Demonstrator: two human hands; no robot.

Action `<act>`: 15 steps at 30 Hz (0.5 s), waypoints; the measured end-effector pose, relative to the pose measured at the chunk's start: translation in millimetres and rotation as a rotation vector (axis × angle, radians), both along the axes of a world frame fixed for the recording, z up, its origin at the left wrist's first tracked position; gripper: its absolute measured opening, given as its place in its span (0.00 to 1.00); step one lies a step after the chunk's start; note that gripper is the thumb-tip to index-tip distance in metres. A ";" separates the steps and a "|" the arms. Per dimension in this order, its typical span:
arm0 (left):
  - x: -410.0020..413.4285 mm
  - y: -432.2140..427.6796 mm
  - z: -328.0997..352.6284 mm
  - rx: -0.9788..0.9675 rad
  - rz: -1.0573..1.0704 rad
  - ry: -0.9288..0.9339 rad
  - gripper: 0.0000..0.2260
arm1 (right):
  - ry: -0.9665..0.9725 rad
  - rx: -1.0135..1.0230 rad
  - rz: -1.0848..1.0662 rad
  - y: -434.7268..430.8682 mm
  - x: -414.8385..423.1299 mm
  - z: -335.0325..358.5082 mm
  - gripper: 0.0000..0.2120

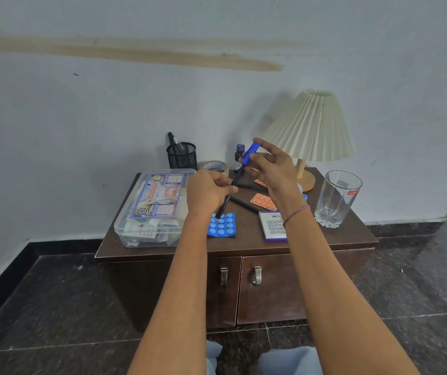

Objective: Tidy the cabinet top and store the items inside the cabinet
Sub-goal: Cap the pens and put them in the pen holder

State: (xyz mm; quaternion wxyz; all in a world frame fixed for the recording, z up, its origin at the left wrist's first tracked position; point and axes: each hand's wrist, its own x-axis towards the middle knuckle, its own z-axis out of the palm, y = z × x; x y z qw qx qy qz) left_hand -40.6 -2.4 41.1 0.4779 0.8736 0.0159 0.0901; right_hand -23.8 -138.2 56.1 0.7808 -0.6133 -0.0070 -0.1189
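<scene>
The grip of the left hand (209,191) is closed round the lower barrel of a black pen (238,175), fingers curled over it. The grip of the right hand (271,169) pinches the blue cap (250,152) at the pen's upper end with thumb and fingertips, the other fingers loosely spread. The pen is held in the air above the middle of the cabinet (244,246) top, touching nothing on it. Its long axis runs on a slant, from its butt low and left over the blue blister (222,225) up and right to the cap in front of the bottle (239,155). Cap and barrel look in line, but I cannot tell whether the cap is pushed fully home. I take the step in hand to be capping. The coming move likely turns on that axis: the right hand pushes down along the slant toward the left, which braces the barrel. The mesh cup (181,158) stands back and left of the pen, nearer the left hand, so that hand would drop it in more easily. Two more pens (244,204) lie flat under the hands, and both doors (271,288) are shut, so most of the tidying remains.
</scene>
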 end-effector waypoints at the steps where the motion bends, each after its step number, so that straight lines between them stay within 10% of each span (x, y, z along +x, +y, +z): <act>1: -0.3 0.3 0.1 0.003 0.000 -0.002 0.12 | 0.000 0.000 -0.004 0.1 -0.4 0.2 0.19; 15: -2.1 1.4 2.1 0.015 0.001 -0.007 0.12 | 0.013 0.073 -0.025 -1.9 0.2 2.2 0.18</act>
